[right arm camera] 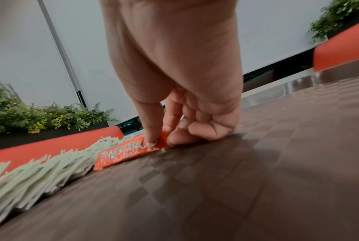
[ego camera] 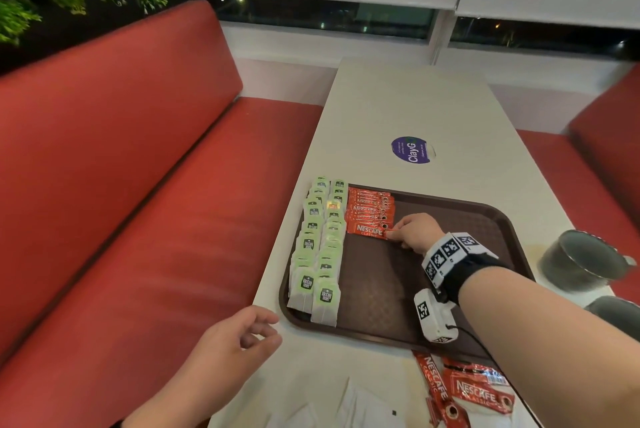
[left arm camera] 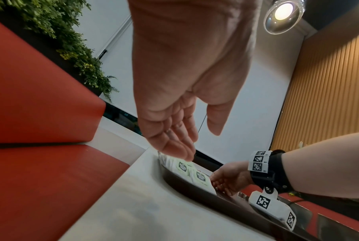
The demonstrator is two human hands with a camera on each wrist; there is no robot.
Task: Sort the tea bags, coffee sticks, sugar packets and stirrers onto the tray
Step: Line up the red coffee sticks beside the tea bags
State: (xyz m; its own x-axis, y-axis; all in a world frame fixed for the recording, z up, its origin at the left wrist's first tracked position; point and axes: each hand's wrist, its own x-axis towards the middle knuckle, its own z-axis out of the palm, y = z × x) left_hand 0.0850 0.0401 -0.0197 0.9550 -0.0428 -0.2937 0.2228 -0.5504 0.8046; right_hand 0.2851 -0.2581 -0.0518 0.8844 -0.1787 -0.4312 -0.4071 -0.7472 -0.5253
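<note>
The Nescafé coffee stick [ego camera: 369, 231] lies flat on the brown tray [ego camera: 485, 216], long axis left-right, beside the tea bags [ego camera: 317, 247]. The right hand [ego camera: 414, 233] pinches its right end. The left hand [ego camera: 239, 337] hovers, fingers [left arm camera: 174, 143] relaxed, off the worktop [ego camera: 398, 105] edge.

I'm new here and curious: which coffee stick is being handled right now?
Find the brown tray. Beside its two rows of green tea bags lies a red stack of coffee sticks. It is the nearest stick, the only one pinched by the right hand.
</note>
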